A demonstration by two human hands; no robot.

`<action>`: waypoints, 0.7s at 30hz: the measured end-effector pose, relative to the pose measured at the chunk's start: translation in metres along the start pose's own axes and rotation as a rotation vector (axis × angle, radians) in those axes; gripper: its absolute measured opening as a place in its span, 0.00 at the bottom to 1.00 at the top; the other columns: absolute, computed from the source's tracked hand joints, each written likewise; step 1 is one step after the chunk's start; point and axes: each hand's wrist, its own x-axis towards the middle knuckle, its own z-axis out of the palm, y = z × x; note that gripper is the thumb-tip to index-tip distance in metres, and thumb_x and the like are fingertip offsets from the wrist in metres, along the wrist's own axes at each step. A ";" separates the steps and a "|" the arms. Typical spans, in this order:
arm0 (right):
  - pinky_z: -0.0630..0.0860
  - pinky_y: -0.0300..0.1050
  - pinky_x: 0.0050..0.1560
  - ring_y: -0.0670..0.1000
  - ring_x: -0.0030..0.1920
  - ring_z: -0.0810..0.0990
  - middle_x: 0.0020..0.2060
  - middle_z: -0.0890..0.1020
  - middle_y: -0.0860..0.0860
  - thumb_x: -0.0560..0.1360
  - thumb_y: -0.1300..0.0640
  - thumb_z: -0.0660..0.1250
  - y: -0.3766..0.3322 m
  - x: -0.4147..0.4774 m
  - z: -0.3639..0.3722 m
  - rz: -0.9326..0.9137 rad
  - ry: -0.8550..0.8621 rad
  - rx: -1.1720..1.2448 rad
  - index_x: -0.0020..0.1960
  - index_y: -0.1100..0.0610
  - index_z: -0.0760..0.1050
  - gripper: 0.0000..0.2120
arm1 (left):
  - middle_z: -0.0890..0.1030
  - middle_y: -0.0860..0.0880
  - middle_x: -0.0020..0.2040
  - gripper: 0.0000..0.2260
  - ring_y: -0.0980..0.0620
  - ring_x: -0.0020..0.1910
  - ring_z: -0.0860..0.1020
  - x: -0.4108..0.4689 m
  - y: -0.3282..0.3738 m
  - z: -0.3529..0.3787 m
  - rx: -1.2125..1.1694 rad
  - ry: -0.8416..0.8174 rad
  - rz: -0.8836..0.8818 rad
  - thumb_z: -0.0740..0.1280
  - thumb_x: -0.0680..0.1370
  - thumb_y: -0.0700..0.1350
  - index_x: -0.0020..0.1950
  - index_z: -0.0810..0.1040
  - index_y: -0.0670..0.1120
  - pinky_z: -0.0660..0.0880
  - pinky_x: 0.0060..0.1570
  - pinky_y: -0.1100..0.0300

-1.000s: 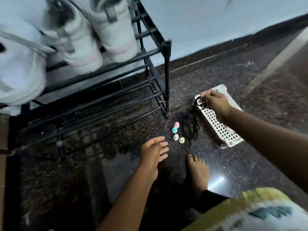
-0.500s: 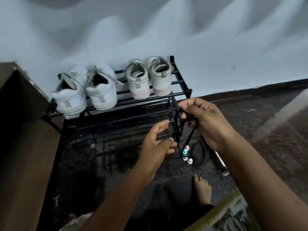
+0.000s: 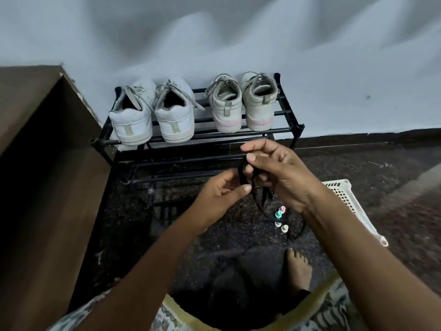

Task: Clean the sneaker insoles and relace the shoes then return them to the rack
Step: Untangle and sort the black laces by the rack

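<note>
A black shoelace [image 3: 259, 201] hangs between my two hands in front of the black shoe rack [image 3: 296, 130]. My right hand [image 3: 279, 173] pinches its upper loops. My left hand [image 3: 222, 194] holds a strand just below, thumb against fingers. The lace's lower end trails to the floor near my bare foot. On the rack's top shelf stand a pair of white sneakers [image 3: 152, 113] at the left and a pair of grey sneakers with pink soles [image 3: 243, 103] at the right, heels towards me.
Several small coloured pieces [image 3: 280, 218] lie on the dark speckled floor under my right wrist. A white perforated basket [image 3: 343, 194] lies at the right. A brown wooden cabinet [image 3: 47, 175] stands close at the left. A pale wall rises behind the rack.
My right hand lifted the lace off the floor beside the basket. My left hand rose from the floor and took hold of a strand. My view tilted up to the rack top.
</note>
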 end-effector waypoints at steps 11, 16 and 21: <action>0.60 0.31 0.26 0.40 0.26 0.67 0.36 0.80 0.49 0.70 0.64 0.72 0.006 0.010 -0.021 -0.024 -0.053 -0.125 0.51 0.55 0.79 0.12 | 0.68 0.55 0.26 0.18 0.57 0.23 0.66 0.000 0.011 -0.046 -0.214 0.047 0.028 0.56 0.79 0.53 0.41 0.83 0.51 0.60 0.25 0.65; 0.69 0.31 0.33 0.42 0.32 0.75 0.32 0.78 0.47 0.72 0.65 0.69 0.005 0.011 -0.040 0.119 -0.146 -0.453 0.53 0.61 0.77 0.10 | 0.60 0.56 0.23 0.17 0.60 0.18 0.57 -0.002 0.008 -0.088 -0.192 0.202 0.005 0.55 0.81 0.50 0.37 0.76 0.47 0.55 0.21 0.68; 0.66 0.27 0.30 0.38 0.28 0.71 0.31 0.76 0.45 0.74 0.60 0.68 -0.001 0.009 -0.071 0.132 -0.040 -0.637 0.50 0.62 0.78 0.07 | 0.60 0.55 0.21 0.21 0.60 0.16 0.57 -0.007 0.012 -0.137 -0.391 0.438 -0.031 0.52 0.82 0.51 0.30 0.69 0.50 0.51 0.20 0.68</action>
